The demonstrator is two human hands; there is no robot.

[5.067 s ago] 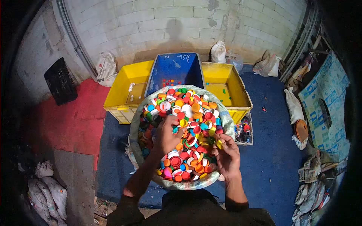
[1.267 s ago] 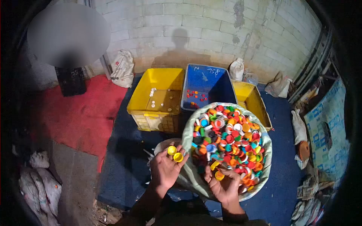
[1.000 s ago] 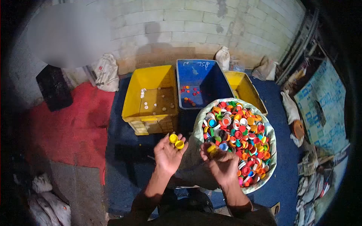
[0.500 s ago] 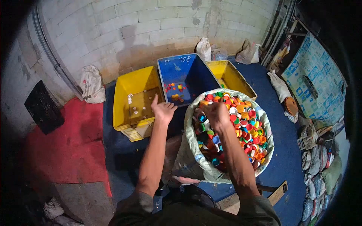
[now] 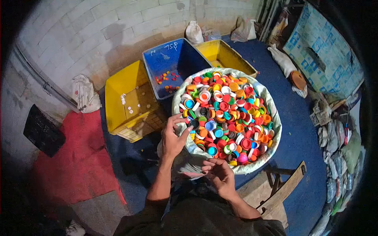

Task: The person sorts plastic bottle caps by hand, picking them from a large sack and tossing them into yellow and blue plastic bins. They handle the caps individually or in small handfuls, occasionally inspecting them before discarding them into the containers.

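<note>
A large pale woven sack [image 5: 276, 118] full of loose plastic bottle caps [image 5: 236, 114] in many colours stands in front of me. At its left rim is my left hand [image 5: 173, 137], thumb and fingers apart, with the fingertips right by a black cap [image 5: 194, 125]. My right hand [image 5: 222, 180] hovers at the near rim, its fingers loosely bent and apart, with nothing visible in them. Beyond the sack sit a yellow crate [image 5: 120, 92] with a few white caps, a blue crate [image 5: 165, 65] with red, orange and yellow caps, and another yellow crate [image 5: 236, 53].
A wooden stool or frame [image 5: 281, 192] lies at the near right. Red cloth [image 5: 75, 153] covers the floor on the left, near a black panel [image 5: 43, 128]. White sacks [image 5: 84, 94] rest along the walls, and filled bags [image 5: 338, 165] are piled at the right.
My left hand has come from near the yellow crate to the sack's left rim. My right hand has drawn back from over the caps to the near rim. The view has tilted and shifted.
</note>
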